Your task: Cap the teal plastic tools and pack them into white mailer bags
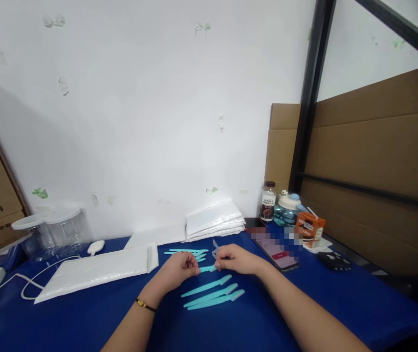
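My left hand (184, 266) pinches the handle of a turquoise razor (206, 269) just above the blue table (121, 320). At the razor's head end, my right hand (230, 259) has its fingers closed, with a small clear cover (215, 248) sticking up from them. Nearer to me lie several turquoise razors (212, 295), side by side with their heads to the right. Behind my left hand are several more turquoise pieces (190, 252), partly hidden by the fingers.
A white padded envelope (95, 269) lies at the left, near clear lidded jars (65, 232) and a white cable. White packets (214, 218) are stacked by the wall. At the right are a phone (276, 252), a bottle (268, 203), a blue-lidded jug (286, 210) and an orange drink carton (309, 230).
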The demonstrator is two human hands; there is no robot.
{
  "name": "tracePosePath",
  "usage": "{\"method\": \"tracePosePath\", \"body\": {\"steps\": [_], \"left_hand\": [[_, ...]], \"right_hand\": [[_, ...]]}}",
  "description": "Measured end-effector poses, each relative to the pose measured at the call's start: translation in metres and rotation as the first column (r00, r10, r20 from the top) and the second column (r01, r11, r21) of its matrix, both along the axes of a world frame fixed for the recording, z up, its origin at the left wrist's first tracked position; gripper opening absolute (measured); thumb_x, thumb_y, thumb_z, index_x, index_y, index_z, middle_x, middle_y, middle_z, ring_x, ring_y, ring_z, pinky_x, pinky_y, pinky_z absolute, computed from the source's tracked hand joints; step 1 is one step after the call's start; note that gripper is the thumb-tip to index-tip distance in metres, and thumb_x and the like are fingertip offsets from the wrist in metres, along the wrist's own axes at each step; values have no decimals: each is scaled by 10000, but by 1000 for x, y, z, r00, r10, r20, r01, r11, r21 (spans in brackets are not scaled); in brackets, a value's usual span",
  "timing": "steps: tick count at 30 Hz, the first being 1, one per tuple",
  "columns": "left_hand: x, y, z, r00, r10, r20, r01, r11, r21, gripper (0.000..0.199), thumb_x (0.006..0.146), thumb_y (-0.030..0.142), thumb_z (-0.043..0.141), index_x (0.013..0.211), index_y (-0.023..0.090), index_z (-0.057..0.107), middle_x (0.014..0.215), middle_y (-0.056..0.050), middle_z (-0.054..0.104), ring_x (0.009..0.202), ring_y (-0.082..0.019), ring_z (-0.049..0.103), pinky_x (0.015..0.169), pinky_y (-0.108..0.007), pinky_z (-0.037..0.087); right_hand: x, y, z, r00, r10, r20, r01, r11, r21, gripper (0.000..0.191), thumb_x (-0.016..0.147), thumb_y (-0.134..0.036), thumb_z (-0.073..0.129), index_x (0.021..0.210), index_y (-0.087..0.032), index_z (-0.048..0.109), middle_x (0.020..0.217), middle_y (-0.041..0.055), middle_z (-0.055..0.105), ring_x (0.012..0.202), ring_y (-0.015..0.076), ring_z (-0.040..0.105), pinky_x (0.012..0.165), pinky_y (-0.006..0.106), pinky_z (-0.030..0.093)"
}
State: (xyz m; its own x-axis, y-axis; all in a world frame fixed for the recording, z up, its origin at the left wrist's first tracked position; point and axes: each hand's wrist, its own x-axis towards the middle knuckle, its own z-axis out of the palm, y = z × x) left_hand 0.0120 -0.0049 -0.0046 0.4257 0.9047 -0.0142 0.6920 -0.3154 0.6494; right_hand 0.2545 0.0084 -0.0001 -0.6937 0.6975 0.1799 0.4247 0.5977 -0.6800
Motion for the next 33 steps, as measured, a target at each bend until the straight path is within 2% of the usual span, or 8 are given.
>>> {"method": "tracePosePath", "body": {"steps": [4,9,13,18,21,24,27,33], "left_hand": [[-15,9,-1,984,115,-133,-97,986,133,180,715,344,548,749,181,617,692,5,589,645,-130,519,567,-214,335],[-25,14,0,955,244,-170,-196,946,257,190,724,352,556,826,205,620,810,-9,616,746,-157,548,618,-233,348],[-16,8,7,961,245,-130,-199,935,293,228,720,373,564,871,211,618,850,-16,612,767,-164,544,643,-242,362],[1,-9,9,995,37,-88,-27,993,111,337,699,489,572,858,199,636,792,-5,609,683,-142,521,591,-225,365],[11,-16,6,995,-57,-85,62,997,51,337,690,484,591,873,206,644,828,-1,628,726,-147,535,611,-218,369],[12,-13,4,989,-61,-137,78,990,118,233,744,408,547,827,219,656,830,1,645,777,-155,548,664,-225,362],[2,-5,6,979,9,-201,30,981,191,203,757,372,535,803,222,664,833,-11,658,799,-170,562,693,-238,357],[-19,3,17,929,252,-272,-169,941,295,200,741,347,543,854,227,656,911,-33,662,875,-204,569,729,-270,357]], "right_hand": [[9,14,-9,982,-189,16,186,976,115,277,826,-372,507,714,-158,641,751,15,592,692,132,526,647,228,385],[17,26,-18,905,-424,39,416,900,130,260,795,-398,542,779,-163,652,704,21,585,644,134,504,585,228,356],[17,16,-11,954,-300,23,296,950,99,258,713,-417,640,799,-173,649,775,11,561,674,121,496,586,209,369],[13,1,-1,978,-40,203,37,999,17,293,589,-419,744,760,-192,674,793,-7,525,708,125,500,627,212,386],[8,-3,1,974,-47,222,41,999,33,210,653,-377,713,731,-188,663,766,-19,511,679,110,498,706,239,385],[5,-3,1,980,-62,187,53,997,55,189,686,-363,696,724,-184,645,777,-25,519,670,102,500,777,266,376],[8,3,-2,983,-117,140,103,989,105,173,707,-345,676,725,-178,635,806,-8,541,696,114,505,735,250,386],[20,19,-10,929,-369,-13,366,917,160,170,689,-301,675,785,-164,648,803,23,570,710,137,522,634,229,399]]}}
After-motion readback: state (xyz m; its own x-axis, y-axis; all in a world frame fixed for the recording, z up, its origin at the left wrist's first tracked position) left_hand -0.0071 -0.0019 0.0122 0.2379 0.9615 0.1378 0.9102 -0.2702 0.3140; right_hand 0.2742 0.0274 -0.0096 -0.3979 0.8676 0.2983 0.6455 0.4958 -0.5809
